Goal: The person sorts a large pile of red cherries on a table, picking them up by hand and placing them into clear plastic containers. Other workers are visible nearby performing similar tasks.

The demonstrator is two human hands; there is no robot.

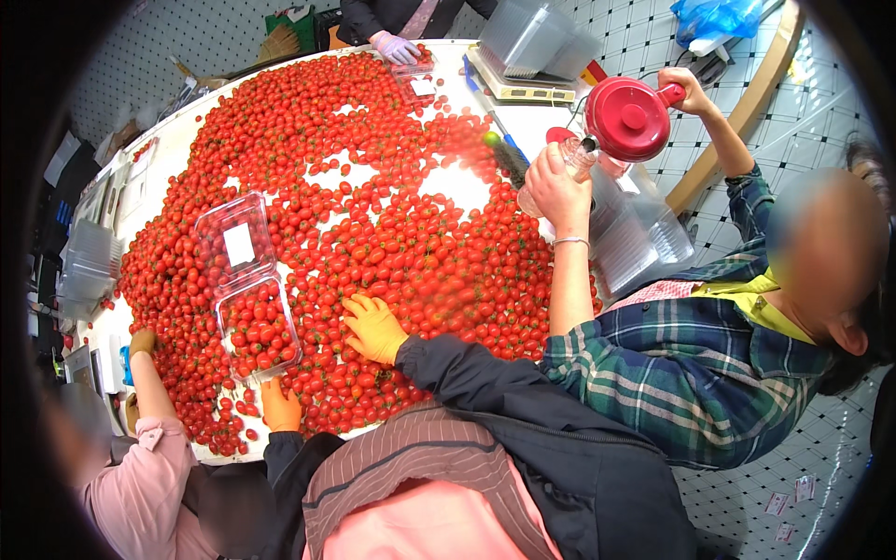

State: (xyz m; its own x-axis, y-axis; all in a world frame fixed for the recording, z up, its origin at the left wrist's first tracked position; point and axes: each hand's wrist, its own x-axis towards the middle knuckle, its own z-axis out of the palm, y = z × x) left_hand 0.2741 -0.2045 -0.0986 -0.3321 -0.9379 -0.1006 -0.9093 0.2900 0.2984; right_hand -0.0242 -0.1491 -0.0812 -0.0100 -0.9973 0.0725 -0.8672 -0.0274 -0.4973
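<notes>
My left hand [281, 407], in an orange glove, is at the near end of an open clear plastic clamshell container [260, 329] whose base is filled with small red tomatoes. Its fingertips are partly hidden, so its hold cannot be made out. The container's lid [236, 241], bearing a white label, lies folded back over the pile. My right hand [376, 327], also gloved in orange, rests with fingers apart on the loose cherry tomatoes [420, 280], right of the container. Green stem ends show on many of them.
At right, a person in a plaid shirt tilts a red kettle [633, 119] over a clear bottle [577, 157]. Stacked clear containers [535, 35] stand on a scale [521, 87]; a brush [511, 162] lies nearby. A co-worker's gloved hand [396, 47] touches a container across the table; another co-worker reaches in at left.
</notes>
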